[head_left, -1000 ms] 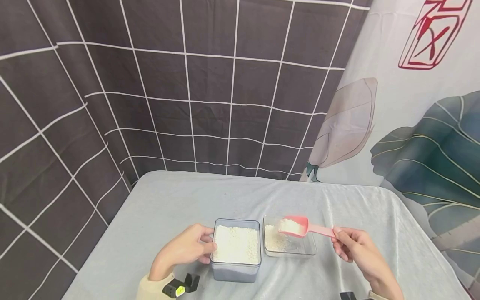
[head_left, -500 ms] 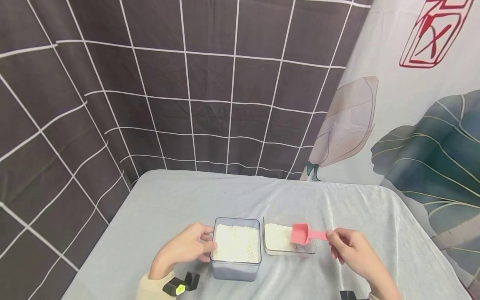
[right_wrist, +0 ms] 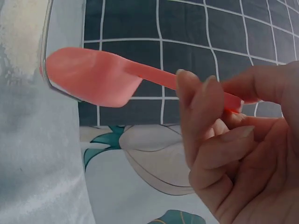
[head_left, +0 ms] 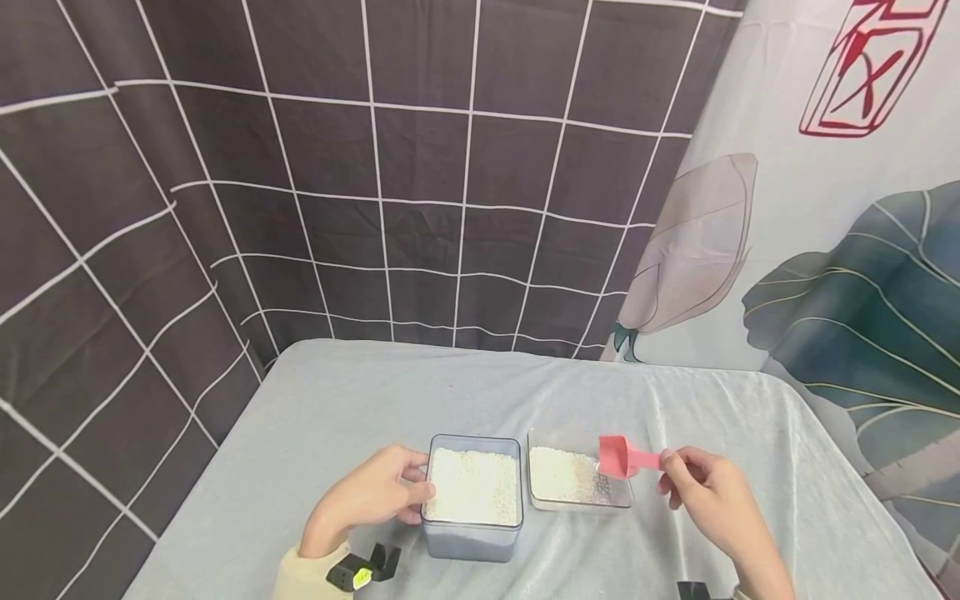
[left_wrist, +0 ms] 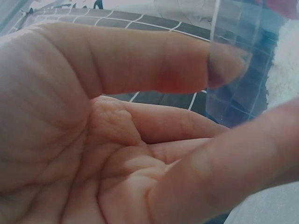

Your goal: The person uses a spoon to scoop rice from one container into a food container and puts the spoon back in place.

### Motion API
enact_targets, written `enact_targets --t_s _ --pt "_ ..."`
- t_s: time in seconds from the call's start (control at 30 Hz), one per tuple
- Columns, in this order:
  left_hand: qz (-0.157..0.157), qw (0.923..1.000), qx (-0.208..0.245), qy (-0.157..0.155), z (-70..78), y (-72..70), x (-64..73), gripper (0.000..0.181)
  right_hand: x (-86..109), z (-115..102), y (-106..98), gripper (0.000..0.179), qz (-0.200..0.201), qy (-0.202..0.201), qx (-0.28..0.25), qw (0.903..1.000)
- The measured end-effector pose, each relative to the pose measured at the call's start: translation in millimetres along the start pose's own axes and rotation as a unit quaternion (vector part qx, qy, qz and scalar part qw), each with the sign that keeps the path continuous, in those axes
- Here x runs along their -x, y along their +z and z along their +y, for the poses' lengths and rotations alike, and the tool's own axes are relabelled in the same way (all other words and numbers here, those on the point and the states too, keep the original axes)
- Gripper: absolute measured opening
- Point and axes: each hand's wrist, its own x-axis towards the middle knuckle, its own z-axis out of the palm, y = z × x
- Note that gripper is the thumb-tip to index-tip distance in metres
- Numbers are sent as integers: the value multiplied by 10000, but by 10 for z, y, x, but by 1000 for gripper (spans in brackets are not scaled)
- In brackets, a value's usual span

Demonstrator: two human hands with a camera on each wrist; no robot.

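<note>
Left hand [head_left: 375,490] partly curled, holding left side of blue tub [head_left: 470,546], likely steadying it. Right hand [head_left: 705,496] pinching end of handle [head_left: 647,460] of pink scoop [head_left: 615,457], likely for clearance from white grains [head_left: 474,487]; scoop hanging over right end of clear tray [head_left: 617,494]. 2 grain-bearing containers sitting side by side on table [head_left: 375,400], presumably for easy reach.

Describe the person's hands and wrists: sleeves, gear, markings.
Left hand: ungloved; cream sleeve, angular black wrist mount with a yellow-green patch. Right hand: ungloved; pale cuff and black wrist piece, both mostly cropped by the frame.
</note>
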Motion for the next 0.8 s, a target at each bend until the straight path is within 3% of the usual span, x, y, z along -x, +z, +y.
enact_targets --t_s 0.33,0.5,0.6,0.7,0.8 --pt "60 10000 -31 -5 9 5 12 52 -8 -77 84 33 891 41 -449 9950" --pt "66 10000 -31 -11 7 5 15 52 1 -151 132 35 1215 416 -1058 9860" --pt "60 10000 -34 0 3 6 14 53 3 -213 168 35 1447 668 -1851 9697" --pt "40 10000 -29 21 3 6 10 53 14 -285 204 35 1572 699 -2927 9406" --pt "24 10000 -43 30 12 5 9 53 43 -364 228 37 1404 635 -3841 9103"
